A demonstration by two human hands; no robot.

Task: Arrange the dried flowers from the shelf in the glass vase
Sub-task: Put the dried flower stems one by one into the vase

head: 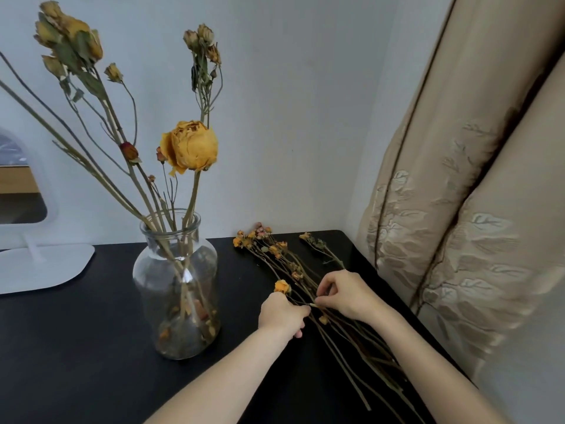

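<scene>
Here, in the head view, a clear glass vase (175,283) with a narrow neck and rounded shoulders stands upright on the matte black tabletop (76,347), left of centre. Crumbled orange and brown petal bits lie on its bottom. Several tall dried flowers (122,123) already stand in it, their brittle tan stalks crossing inside the glass and fanning out above. Among them is a large papery yellow-orange rose head (191,148); the other buds are shrivelled, with curled grey-green leaves.

To the vase's right, a loose bundle of thin dried stems (290,264) lies flat on the tabletop, its small orange and pink buds pointing toward the plain white wall (290,102). The left hand (282,312) rests on this bundle with its fingers curled round some stems, just below a small yellow bloom (282,286). The right hand (348,293) is just beside it, thumb and forefinger pinching a pale stem (313,305).

A beige curtain (458,224) with embroidered leaves hangs at the right. A smooth white stand (46,261) sits at the far left.
</scene>
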